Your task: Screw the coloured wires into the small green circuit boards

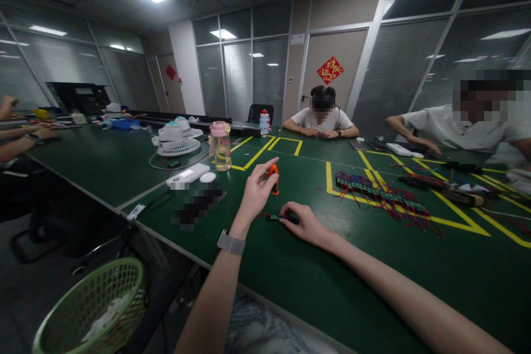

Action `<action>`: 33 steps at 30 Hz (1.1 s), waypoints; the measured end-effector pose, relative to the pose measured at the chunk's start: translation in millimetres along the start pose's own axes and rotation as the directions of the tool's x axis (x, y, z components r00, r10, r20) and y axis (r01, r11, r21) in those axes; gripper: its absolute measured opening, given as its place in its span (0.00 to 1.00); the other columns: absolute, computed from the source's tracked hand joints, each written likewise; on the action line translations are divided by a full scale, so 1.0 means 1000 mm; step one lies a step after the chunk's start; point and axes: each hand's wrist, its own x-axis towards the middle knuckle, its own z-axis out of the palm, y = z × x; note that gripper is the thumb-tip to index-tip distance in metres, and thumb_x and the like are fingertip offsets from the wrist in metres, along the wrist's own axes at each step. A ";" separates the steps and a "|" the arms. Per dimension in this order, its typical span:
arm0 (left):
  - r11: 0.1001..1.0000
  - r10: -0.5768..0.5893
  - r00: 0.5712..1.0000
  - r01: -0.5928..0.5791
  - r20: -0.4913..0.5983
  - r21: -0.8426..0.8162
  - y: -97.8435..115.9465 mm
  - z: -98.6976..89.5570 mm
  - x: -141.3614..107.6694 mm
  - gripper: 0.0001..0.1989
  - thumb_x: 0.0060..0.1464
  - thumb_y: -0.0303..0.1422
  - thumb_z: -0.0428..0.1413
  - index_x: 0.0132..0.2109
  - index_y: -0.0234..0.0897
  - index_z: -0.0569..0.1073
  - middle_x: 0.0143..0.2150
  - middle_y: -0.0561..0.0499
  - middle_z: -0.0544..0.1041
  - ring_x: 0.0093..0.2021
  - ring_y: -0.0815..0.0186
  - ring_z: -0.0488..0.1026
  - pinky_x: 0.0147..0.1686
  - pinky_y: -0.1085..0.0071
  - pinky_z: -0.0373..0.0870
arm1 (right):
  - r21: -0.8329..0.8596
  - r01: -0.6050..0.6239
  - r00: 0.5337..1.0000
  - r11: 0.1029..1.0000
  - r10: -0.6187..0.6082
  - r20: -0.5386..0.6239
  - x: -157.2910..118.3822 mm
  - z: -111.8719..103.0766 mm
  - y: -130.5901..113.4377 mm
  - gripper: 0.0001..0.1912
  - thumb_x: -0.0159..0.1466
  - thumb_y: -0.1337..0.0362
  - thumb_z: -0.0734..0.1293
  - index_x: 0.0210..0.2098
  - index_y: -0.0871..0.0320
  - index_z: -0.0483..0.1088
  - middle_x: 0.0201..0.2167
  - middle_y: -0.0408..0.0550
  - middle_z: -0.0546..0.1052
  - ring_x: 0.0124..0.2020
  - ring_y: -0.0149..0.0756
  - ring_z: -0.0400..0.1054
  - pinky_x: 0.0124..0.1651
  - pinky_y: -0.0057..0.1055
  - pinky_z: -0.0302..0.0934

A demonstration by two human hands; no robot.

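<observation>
An orange and black screwdriver [274, 178] stands upright, its thin tip pointing down at a small green circuit board [274, 218] on the green table [332, 287]. My left hand [258, 191] has its fingers closed round the screwdriver's handle. Close to the board's right side, my right hand [305, 224] rests on the table with fingers curled against the board's edge and dark wires. A thin red wire runs out from the board's left. What lies under the right fingers is partly hidden.
A row of wired boards [381, 193] lies to the right inside yellow tape. A pink-lidded bottle [222, 146], a white power strip [188, 176] and white fans [178, 138] stand left. A green basket [93, 304] is below the table. Other people sit around.
</observation>
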 end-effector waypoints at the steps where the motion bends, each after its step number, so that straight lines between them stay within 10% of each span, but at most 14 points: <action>1: 0.999 -0.021 1.000 0.022 0.015 -0.026 -0.001 0.000 0.000 0.20 0.55 0.33 0.53 0.56 0.43 0.68 0.49 0.47 0.70 0.40 0.69 0.73 0.39 0.72 0.74 | -0.011 0.014 1.000 1.000 -0.014 -0.003 -0.001 0.000 0.001 0.03 0.60 0.69 0.64 0.35 0.59 0.68 0.31 0.46 0.74 0.31 0.33 0.67 0.36 0.28 0.61; 12: 0.927 0.134 0.938 -0.005 -0.319 0.376 -0.004 -0.001 0.000 0.18 0.48 0.31 0.61 0.49 0.43 0.73 0.39 0.51 0.69 0.30 0.73 0.68 0.32 0.75 0.70 | -0.024 0.166 0.986 0.986 -0.167 -0.005 -0.004 -0.001 0.000 0.09 0.63 0.69 0.62 0.38 0.58 0.74 0.35 0.50 0.76 0.38 0.35 0.70 0.42 0.31 0.65; 22: 0.847 0.098 0.839 0.212 -0.535 0.487 -0.008 -0.010 0.001 0.17 0.46 0.32 0.62 0.46 0.40 0.74 0.35 0.53 0.66 0.25 0.73 0.66 0.34 0.71 0.68 | -0.039 0.177 0.984 0.983 -0.177 0.012 -0.003 -0.001 0.000 0.10 0.64 0.69 0.61 0.40 0.58 0.74 0.36 0.51 0.77 0.39 0.37 0.70 0.43 0.33 0.66; 26: 0.898 0.221 0.785 0.067 -0.578 0.434 -0.007 -0.013 0.003 0.17 0.57 0.33 0.50 0.54 0.40 0.67 0.43 0.47 0.68 0.31 0.71 0.69 0.35 0.72 0.68 | -0.027 0.162 0.987 0.987 -0.161 0.015 -0.004 -0.001 0.001 0.10 0.64 0.68 0.61 0.39 0.58 0.74 0.36 0.50 0.76 0.39 0.36 0.70 0.43 0.32 0.66; 29: 0.860 0.356 0.800 -0.078 -0.483 0.505 0.003 -0.013 0.002 0.19 0.60 0.31 0.44 0.58 0.39 0.62 0.44 0.47 0.70 0.35 0.71 0.69 0.37 0.73 0.66 | -0.022 0.144 0.990 0.989 -0.144 0.008 -0.003 -0.002 0.000 0.10 0.64 0.68 0.61 0.41 0.57 0.73 0.36 0.49 0.76 0.39 0.36 0.70 0.43 0.32 0.65; 33: 0.696 0.151 0.989 -0.106 0.000 0.710 0.014 -0.011 -0.002 0.15 0.55 0.39 0.53 0.48 0.41 0.72 0.29 0.54 0.72 0.29 0.70 0.68 0.34 0.74 0.63 | -0.041 0.145 0.989 0.989 -0.145 0.018 -0.002 -0.002 -0.002 0.11 0.64 0.69 0.61 0.42 0.57 0.74 0.37 0.50 0.75 0.40 0.36 0.69 0.44 0.32 0.65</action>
